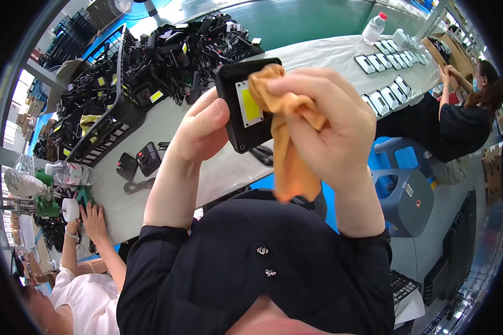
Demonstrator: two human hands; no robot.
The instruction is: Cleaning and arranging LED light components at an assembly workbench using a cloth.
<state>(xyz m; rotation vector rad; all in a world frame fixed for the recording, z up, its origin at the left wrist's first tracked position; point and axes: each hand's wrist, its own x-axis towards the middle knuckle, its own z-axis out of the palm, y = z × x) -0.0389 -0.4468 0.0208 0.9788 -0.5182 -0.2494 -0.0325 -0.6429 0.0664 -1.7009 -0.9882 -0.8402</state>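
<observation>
While my left grip (200, 125) held the black boxy unit (251, 134), my right grip (334, 118) pinched a bunched orange cloth (294, 167) by its yellow panel (250, 105).

Orange cloth (290, 162), black housing (254, 134), yellow panel (250, 106)

The left hand (200, 129) is curled in a grip, its thumb (216, 115) slanting toward the right hand (335, 114), which is bunched in a pinch. Below each, the bare left forearm (170, 190) and right forearm (359, 205) lean inward.
</observation>
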